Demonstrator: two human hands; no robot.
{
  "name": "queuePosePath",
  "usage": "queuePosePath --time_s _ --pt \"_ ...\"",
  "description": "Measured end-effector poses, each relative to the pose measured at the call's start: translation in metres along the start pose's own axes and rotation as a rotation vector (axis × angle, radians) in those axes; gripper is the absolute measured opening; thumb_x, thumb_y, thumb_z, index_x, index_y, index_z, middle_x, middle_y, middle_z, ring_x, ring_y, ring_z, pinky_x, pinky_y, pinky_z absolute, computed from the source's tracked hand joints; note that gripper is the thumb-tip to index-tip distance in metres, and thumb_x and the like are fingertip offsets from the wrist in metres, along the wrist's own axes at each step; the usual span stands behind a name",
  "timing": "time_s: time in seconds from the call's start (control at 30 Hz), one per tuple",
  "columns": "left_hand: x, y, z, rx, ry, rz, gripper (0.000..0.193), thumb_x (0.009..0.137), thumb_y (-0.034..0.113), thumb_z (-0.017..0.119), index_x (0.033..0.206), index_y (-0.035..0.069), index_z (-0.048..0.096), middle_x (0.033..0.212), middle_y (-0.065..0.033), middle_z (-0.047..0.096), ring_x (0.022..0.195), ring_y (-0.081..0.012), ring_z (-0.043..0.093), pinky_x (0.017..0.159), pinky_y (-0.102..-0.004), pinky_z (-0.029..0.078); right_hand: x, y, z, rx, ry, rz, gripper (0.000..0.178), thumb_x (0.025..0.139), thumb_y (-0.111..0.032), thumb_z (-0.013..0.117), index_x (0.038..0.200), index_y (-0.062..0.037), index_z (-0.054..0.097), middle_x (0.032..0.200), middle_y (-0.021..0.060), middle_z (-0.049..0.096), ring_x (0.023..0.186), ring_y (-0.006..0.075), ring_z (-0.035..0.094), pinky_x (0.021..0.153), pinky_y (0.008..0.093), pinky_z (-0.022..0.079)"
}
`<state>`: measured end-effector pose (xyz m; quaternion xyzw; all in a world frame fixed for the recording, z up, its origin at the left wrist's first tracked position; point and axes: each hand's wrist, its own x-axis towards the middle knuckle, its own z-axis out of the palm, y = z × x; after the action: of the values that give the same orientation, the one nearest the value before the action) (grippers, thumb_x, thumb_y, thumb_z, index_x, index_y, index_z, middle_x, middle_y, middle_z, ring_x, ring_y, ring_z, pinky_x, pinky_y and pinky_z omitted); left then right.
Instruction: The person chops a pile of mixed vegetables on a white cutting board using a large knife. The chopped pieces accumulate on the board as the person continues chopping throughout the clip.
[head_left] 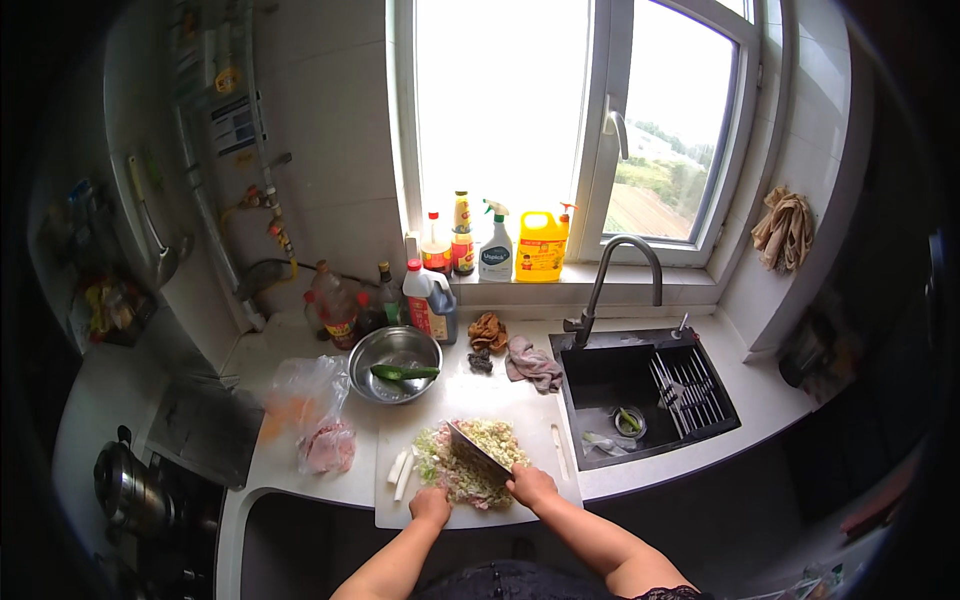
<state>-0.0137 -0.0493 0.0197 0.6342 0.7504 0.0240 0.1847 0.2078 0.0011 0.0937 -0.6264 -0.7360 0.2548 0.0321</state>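
Observation:
My right hand point(532, 485) is wrapped round the handle of a cleaver point(478, 453). Its dark blade slants up and to the left, across a heap of finely chopped pale green and white vegetable with pinkish bits point(492, 438). Under the heap lies a white cutting board point(545, 497). My left hand point(430, 507) is closed at the heap's near left edge, and whatever its fingers hold, if anything, is hidden. White stalk pieces point(403, 476) lie on the board just left of the heap.
Behind the board stands a steel bowl point(396, 340) with a green cucumber-like vegetable point(404, 372). A plastic bag point(310, 385) and pinkish raw meat point(327, 447) are to the left. A black sink point(640, 440) is right; cloths point(534, 364) and bottles point(432, 305) line the back.

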Motion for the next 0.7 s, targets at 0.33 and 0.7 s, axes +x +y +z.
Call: queuePosePath --time_s 0.33,0.7 --pt "0.005 -0.01 0.02 0.018 0.085 0.009 0.022 0.072 0.032 0.071 0.092 0.023 0.07 0.083 -0.0087 0.067 0.084 -0.0291 0.063 0.071 -0.0437 0.051 0.003 -0.003 0.002 0.02 0.009 0.002 0.027 0.082 -0.031 0.055 0.096 -0.0086 0.058 0.09 0.0197 0.065 0.087 0.0385 0.062 0.077 0.0485 0.048" --pt "0.0 0.001 0.0 -0.022 0.021 -0.017 0.016 0.08 0.023 0.06 0.091 0.016 0.07 0.092 -0.0111 0.067 0.091 -0.0317 0.062 0.077 -0.045 0.051 0.006 -0.013 0.003 0.012 -0.021 0.017 0.028 0.082 -0.031 0.055 0.097 -0.0077 0.057 0.091 0.0201 0.065 0.089 0.0383 0.062 0.078 0.0481 0.048"
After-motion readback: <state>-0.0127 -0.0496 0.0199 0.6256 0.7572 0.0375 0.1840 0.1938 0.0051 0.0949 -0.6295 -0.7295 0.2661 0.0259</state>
